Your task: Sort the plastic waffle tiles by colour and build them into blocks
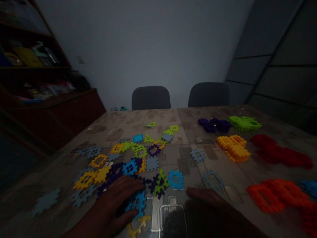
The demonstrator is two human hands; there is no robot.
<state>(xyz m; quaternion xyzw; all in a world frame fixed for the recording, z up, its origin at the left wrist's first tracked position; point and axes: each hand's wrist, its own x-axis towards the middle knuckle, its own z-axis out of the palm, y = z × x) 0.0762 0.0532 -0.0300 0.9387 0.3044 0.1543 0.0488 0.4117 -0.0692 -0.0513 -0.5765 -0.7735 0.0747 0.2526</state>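
My left hand [116, 203] is low at the front of the table, its thumb and fingers curled around a blue window-patterned interlocking tile [138, 203]. A pale yellow toothed piece [137, 226] lies just below that tile. To the right, my right hand [210, 206] is dark and a little blurred, its fingers stretched toward the left with no piece visible in them. Between and beyond the hands are a blue window tile [175, 179], a green triangle piece [160, 180] and a grey open-frame piece [213, 179].
Loose tiles in yellow, grey, purple and green spread over the table's left and middle, including a grey tile [198, 154]. On the right stand grouped piles: purple [214, 125], green [244, 123], yellow [234, 147], red [281, 150] and orange [279, 195]. Two chairs [151, 97] stand behind the table.
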